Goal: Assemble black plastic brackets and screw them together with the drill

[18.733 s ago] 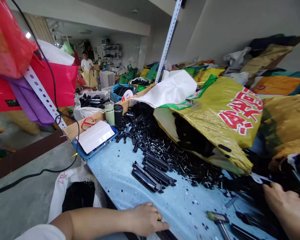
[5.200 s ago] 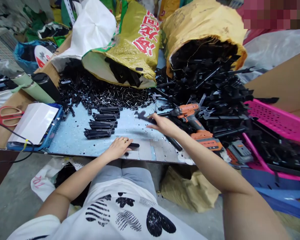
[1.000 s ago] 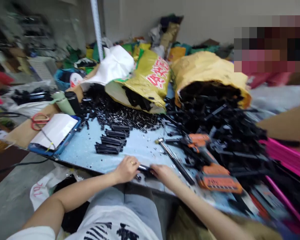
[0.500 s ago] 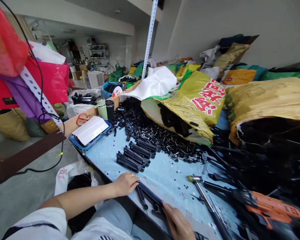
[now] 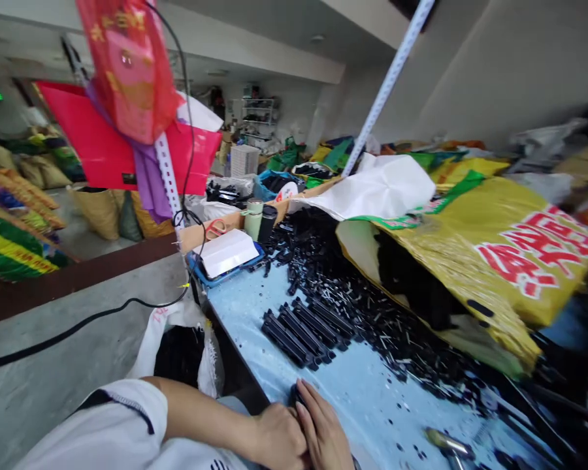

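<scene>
Pressing together at the near edge of the pale blue tabletop (image 5: 255, 313), the left hand (image 5: 277, 437) and the right hand (image 5: 326, 434) are meeting over a small black part (image 5: 294, 394), of which only a dark tip is showing beyond the fingertips. The right hand's fingers (image 5: 308, 408) are lying flat and close together on top of it; the left hand's fingers are curling in beside them, and whether they are gripping the part or only resting against it I cannot tell. Just beyond the hands, a row of long black assembled pieces (image 5: 301, 326) is lying side by side on the tabletop, apart from the hands. Behind that row, a heap of loose black parts (image 5: 353, 294) is spreading toward a yellow sack (image 5: 500, 254) lying open on its side. A hammer head (image 5: 448, 444) is resting to the right of the hands. Farther back on the left, a white pad (image 5: 225, 251) is sitting in a blue tray (image 5: 196, 267), with two cups (image 5: 259, 220) standing just behind it.
</scene>
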The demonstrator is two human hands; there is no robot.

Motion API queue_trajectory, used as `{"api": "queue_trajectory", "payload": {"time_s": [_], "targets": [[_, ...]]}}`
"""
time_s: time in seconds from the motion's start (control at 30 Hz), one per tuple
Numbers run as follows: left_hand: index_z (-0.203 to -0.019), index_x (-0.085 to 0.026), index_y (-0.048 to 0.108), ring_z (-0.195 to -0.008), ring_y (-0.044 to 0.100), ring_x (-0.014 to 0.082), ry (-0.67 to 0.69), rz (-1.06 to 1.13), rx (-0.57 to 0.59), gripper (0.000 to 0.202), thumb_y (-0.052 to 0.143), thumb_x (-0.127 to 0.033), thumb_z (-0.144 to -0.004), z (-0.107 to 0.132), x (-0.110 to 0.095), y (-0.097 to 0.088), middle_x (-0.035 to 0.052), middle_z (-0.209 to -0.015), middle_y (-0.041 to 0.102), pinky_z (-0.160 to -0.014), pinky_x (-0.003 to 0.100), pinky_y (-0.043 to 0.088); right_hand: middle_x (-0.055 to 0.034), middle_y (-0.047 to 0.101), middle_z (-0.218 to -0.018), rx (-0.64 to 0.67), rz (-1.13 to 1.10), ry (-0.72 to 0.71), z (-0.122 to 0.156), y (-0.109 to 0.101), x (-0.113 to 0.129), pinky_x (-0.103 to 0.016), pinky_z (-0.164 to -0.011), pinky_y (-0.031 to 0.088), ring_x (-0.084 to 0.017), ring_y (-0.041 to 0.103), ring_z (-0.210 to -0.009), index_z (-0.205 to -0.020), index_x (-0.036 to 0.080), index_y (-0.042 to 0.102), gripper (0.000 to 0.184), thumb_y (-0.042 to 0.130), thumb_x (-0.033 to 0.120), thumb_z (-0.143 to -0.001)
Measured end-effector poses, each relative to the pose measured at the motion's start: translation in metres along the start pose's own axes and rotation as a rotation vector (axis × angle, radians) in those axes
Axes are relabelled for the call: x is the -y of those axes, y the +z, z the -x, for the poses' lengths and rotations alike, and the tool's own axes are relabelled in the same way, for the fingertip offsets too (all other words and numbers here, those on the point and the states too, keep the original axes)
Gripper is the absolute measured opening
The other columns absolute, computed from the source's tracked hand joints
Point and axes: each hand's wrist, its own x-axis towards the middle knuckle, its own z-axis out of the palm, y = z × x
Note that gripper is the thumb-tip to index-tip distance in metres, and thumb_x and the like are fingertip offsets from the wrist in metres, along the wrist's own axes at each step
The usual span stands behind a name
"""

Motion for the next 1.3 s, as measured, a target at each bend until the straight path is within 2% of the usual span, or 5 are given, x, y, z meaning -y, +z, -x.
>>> {"api": "queue_trajectory", "payload": {"time_s": [0.23, 0.7, 0.9, 1.07, 1.3], "targets": [[-0.071, -0.014, 0.066, -0.055, 0.062, 0.0192, 0.034, -0.047, 0.024, 0.036, 0.051, -0.045, -0.083, 0.002, 0.000, -0.011, 0.0070, -0.059, 0.064, -0.040, 0.027, 0.038, -0.0083, 0.057, -0.124, 0.081, -0.083, 0.077, 0.002, 0.012, -0.020, -0.038, -0.097, 0.048, -0.022, 0.056, -0.113, -0.122, 0.018, 0.060, 0.045, 0.037, 0.042, -0.093], [-0.077, -0.011, 0.065, -0.061, 0.060, 0.0198, 0.090, 0.010, 0.072, 0.028, 0.048, -0.031, -0.087, 0.013, 0.007, -0.026, 0.0094, -0.066, 0.063, -0.053, 0.031, 0.045, -0.0107, 0.056, -0.125, 0.068, -0.095, 0.274, -0.005, 0.002, 0.024, -0.042, -0.100, 0.042, -0.023, 0.053, -0.116, -0.122, 0.016, 0.059, 0.049, 0.031, 0.046, -0.095], [-0.108, -0.013, 0.060, -0.099, 0.057, 0.0226, 0.259, 0.037, -0.100, 0.030, 0.040, -0.030, -0.093, -0.002, 0.029, -0.045, 0.0120, -0.101, 0.063, -0.080, 0.034, 0.046, -0.0125, 0.051, -0.130, -0.179, 0.205, 0.326, 0.071, -0.054, 0.012, -0.038, -0.098, 0.040, -0.023, 0.048, -0.118, -0.136, 0.018, 0.043, 0.053, 0.040, 0.048, -0.092], [-0.129, -0.006, 0.045, -0.113, 0.050, 0.0273, 0.470, -0.057, 0.123, 0.054, 0.043, -0.045, -0.091, -0.046, 0.041, -0.041, 0.0186, -0.120, 0.055, -0.089, 0.039, 0.041, -0.0165, 0.062, -0.099, 0.158, 0.578, 0.479, 0.114, -0.064, -0.009, -0.037, -0.079, 0.042, -0.027, 0.058, -0.093, -0.104, 0.011, 0.061, 0.066, 0.043, 0.070, -0.080], [-0.075, -0.014, 0.062, -0.072, 0.059, 0.0172, 0.306, 0.060, 0.217, 0.054, 0.025, -0.048, -0.096, -0.064, 0.055, -0.054, 0.0080, -0.072, 0.064, -0.059, 0.027, 0.040, -0.0087, 0.060, -0.072, 0.285, 0.460, 0.338, 0.082, -0.085, -0.008, -0.027, -0.061, 0.032, -0.018, 0.057, -0.069, -0.072, 0.015, 0.057, 0.061, 0.029, 0.067, -0.087]]}}
